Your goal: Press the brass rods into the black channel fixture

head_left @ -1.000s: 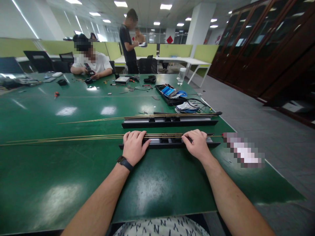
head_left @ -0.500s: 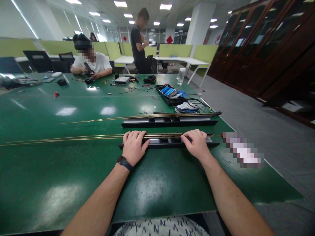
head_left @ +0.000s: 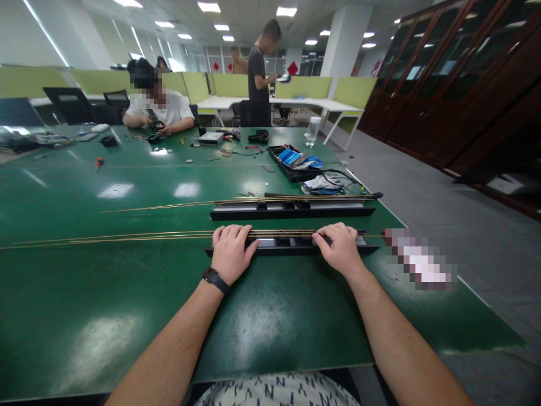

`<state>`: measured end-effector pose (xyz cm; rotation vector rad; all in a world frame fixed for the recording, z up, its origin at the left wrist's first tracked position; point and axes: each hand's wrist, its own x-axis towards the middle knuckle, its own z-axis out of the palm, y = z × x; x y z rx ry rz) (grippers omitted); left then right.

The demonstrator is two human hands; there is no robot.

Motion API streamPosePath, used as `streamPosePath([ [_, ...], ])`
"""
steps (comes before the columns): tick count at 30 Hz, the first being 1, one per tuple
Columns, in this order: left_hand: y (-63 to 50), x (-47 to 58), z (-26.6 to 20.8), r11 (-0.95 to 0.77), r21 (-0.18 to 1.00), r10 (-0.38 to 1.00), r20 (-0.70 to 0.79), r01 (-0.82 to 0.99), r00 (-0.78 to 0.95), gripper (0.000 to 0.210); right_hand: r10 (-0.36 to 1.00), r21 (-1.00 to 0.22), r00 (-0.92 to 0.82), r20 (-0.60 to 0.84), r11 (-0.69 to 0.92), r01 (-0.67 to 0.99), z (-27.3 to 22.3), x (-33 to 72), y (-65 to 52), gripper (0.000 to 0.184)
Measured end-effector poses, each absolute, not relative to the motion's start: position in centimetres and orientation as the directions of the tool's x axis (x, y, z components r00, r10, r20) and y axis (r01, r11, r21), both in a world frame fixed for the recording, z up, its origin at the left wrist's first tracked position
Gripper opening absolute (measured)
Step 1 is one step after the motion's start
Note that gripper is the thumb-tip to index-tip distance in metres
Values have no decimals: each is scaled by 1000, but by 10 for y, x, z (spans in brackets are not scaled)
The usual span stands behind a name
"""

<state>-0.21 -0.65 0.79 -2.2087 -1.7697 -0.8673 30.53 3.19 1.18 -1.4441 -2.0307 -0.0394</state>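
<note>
My left hand [head_left: 231,252], with a dark watch on its wrist, curls its fingers over several thin brass-coloured rods [head_left: 139,235] and the left part of a black rail [head_left: 287,251]. Its thumb lies along the rail's near side. Further right, my right hand [head_left: 339,246] has thumb and forefinger closed at the rods, above the same rail. The fingertips' far sides are hidden. Both hands touch the rods, which lie lengthwise along the rail and reach far out to the left. Behind lies a second black rail [head_left: 296,213] with similar rods [head_left: 181,207] on it.
A blurred pinkish-white item [head_left: 418,259] lies right of the near rail. Beyond are gloves [head_left: 323,184], a black tray [head_left: 291,176] with blue things, and a clear cup [head_left: 313,132]. One person [head_left: 160,110] sits across the green table [head_left: 147,316]; another [head_left: 258,79] stands behind.
My hands keep their places on the rods and rail. The standing person in the background has shifted right, and another person shows behind. The view has moved very slightly.
</note>
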Motion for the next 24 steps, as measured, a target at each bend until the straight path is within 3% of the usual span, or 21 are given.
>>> streamPosePath([
  [24, -6, -2, 7, -275, 212, 832, 541, 938, 121, 36, 841, -325, -204, 502, 401, 856, 13, 303, 31, 27],
])
